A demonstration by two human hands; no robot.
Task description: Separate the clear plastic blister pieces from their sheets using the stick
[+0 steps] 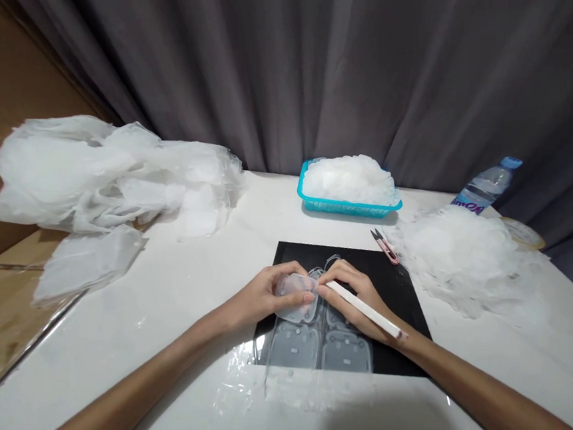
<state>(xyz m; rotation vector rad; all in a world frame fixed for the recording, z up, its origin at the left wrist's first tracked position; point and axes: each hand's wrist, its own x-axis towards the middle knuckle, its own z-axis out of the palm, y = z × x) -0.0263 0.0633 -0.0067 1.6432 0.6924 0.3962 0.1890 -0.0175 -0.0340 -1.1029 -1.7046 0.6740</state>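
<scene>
Judging by the heaps, the work looks well under way but unfinished: a turquoise plastic basket (348, 203) of small clear pieces and a loose pile of clear plastic pieces (463, 260) sit filled, while the translucent moulded plastic sheet (318, 346) on the black mat (403, 285) still carries several shapes. The left hand (273, 296) pinches one clear cut-out piece (297, 288) above that sheet; the right hand (354, 296), touching it, grips a slim white stick tool (368, 309).
</scene>
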